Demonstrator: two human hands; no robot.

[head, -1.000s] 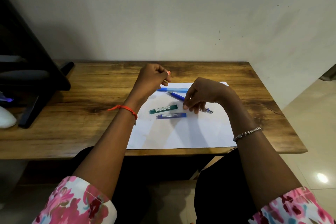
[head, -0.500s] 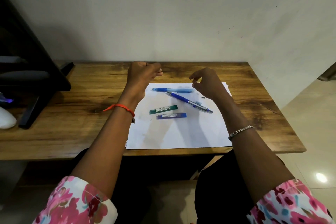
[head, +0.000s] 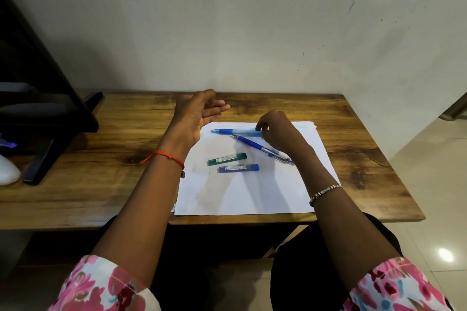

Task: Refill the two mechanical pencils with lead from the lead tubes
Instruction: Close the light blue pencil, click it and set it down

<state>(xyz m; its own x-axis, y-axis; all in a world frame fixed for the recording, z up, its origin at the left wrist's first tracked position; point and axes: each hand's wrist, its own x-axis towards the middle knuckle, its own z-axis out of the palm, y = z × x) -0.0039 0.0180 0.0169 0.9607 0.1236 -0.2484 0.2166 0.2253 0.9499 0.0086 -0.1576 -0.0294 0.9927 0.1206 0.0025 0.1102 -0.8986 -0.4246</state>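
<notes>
Right hand (head: 278, 131) fingers (head: 260, 126) touching light-blue pencil (head: 237, 131), left hand (head: 194, 116) empty

Two hands over a white sheet of paper (head: 252, 192) on a wooden table (head: 101, 184): the left hand (head: 197, 116) floats palm-up and empty at the sheet's far left corner, while the right hand (head: 275, 129) has its fingertips on the light blue pencil (head: 235, 131). The dark blue pencil (head: 255, 145) lies angled just near of it. The green lead tube (head: 227, 159) and blue lead tube (head: 238, 168) sit side by side mid-sheet, untouched.
</notes>
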